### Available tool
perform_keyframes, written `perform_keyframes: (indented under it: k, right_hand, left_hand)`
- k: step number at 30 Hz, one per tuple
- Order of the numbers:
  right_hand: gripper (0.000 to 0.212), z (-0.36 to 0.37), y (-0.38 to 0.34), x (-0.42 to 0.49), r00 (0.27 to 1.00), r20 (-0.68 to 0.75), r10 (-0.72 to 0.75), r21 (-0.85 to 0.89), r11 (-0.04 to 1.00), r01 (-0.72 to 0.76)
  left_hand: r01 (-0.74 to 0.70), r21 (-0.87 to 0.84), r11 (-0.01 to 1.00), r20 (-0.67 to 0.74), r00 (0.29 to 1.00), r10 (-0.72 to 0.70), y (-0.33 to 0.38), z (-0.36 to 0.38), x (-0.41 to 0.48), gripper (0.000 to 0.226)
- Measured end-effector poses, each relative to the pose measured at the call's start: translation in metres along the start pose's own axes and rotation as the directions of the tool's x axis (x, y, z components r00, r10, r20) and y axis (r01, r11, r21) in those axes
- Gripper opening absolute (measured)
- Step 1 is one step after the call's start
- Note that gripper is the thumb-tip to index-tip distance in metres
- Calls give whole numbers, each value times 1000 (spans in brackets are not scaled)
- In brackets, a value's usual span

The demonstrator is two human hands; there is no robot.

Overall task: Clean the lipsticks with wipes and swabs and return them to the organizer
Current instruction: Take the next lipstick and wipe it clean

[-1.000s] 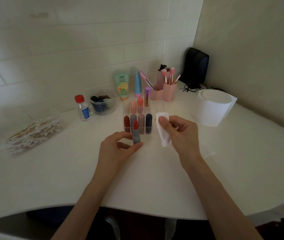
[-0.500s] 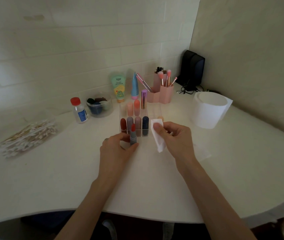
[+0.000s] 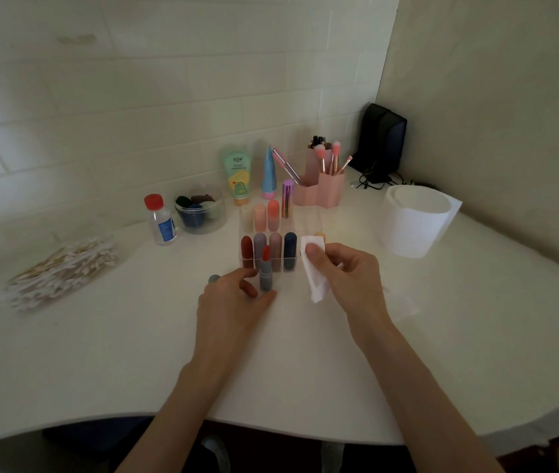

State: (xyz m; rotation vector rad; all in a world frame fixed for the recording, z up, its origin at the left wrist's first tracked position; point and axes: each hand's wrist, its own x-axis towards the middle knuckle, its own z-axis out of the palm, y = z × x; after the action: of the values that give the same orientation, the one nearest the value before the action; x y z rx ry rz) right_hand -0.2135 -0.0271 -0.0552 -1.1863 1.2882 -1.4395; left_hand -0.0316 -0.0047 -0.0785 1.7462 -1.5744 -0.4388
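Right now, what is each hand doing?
Left hand: pinches the base of the uncapped red lipstick in its grey tube.
Right hand: pinches the folded white wipe.

Open lipstick (image 3: 266, 273) upright on table (image 3: 134, 353) just in front of organizer (image 3: 308, 221), red tip up. L hand (image 3: 233, 305) cupped round its base, grip unclear. Grey cap (image 3: 214, 278) front-left of organizer. R hand (image 3: 349, 278) pinches wipe (image 3: 315, 288) at organizer's front-right corner. Swabs (image 3: 63, 268) well left.

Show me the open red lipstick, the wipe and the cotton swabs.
open red lipstick (image 3: 266, 277), head view, grey tube
wipe (image 3: 315, 285), head view, hanging lower part
cotton swabs (image 3: 63, 271), head view, middle of the pile
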Motion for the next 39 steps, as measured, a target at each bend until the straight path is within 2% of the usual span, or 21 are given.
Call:
perform_keyframes:
  k: [2,5,8,10,13,15,17,19,21,23,25,29,31,33,37,39]
  right_hand:
    - [13,0,0,0,1000,-3,-15,1,1000,15]
    - [17,0,-2,0,999,-11,-49,14,999,49]
    - [23,-1,0,1,996,-15,-88,53,995,89]
    - [24,-2,0,1,994,-1,-112,87,990,112]
    - [21,0,-6,-4,984,71,-161,118,981,152]
    - [22,-1,-10,-8,974,136,-179,132,978,162]
    - [24,-2,-12,-10,957,208,-200,152,974,170]
    - [26,-3,-12,-11,927,283,-245,152,966,209]
    - [23,1,-12,-13,903,334,-271,130,962,240]
    - [16,8,-10,-17,869,386,-309,75,950,304]
    - [16,16,-4,-22,813,412,-411,-11,890,456]
    - [20,28,7,-26,669,371,-644,-51,705,707]
    - [25,31,8,-30,654,332,-680,-93,666,740]
    - [30,33,10,-34,650,292,-702,-140,641,755]
    - [27,35,13,-36,579,255,-775,-232,532,814]
    - [29,34,12,-38,577,241,-780,-247,526,814]
  left_hand:
    - [-24,-19,1000,-57,998,23,-2,-7,-6,36]
    - [-88,-31,996,-244,967,78,-8,-19,-13,20]
    - [-139,58,989,-381,912,150,-18,-31,-12,16]
    - [-126,158,979,-350,920,175,-29,-37,-7,26]
    - [-86,236,968,-175,976,129,-41,-40,0,45]
    - [-69,208,976,-98,991,91,-43,-38,3,40]
    - [-71,117,991,-107,991,84,-42,-37,4,24]
    - [-48,-149,988,-145,989,26,-41,-40,2,15]
    - [8,-478,878,-103,993,-65,-38,-46,2,15]
    - [29,-664,747,-40,997,-73,-34,-53,-1,19]
    - [22,-728,686,-2,999,-34,-32,-56,-3,22]
    - [15,-755,656,38,999,20,-31,-56,-5,30]
    - [7,-765,644,49,998,47,-32,-56,-4,31]
    - [-6,-782,623,61,995,85,-32,-56,-3,20]
    - [-3,-794,608,81,990,111,-36,-54,-2,24]
    - [-20,-807,590,79,987,142,-38,-53,-2,23]
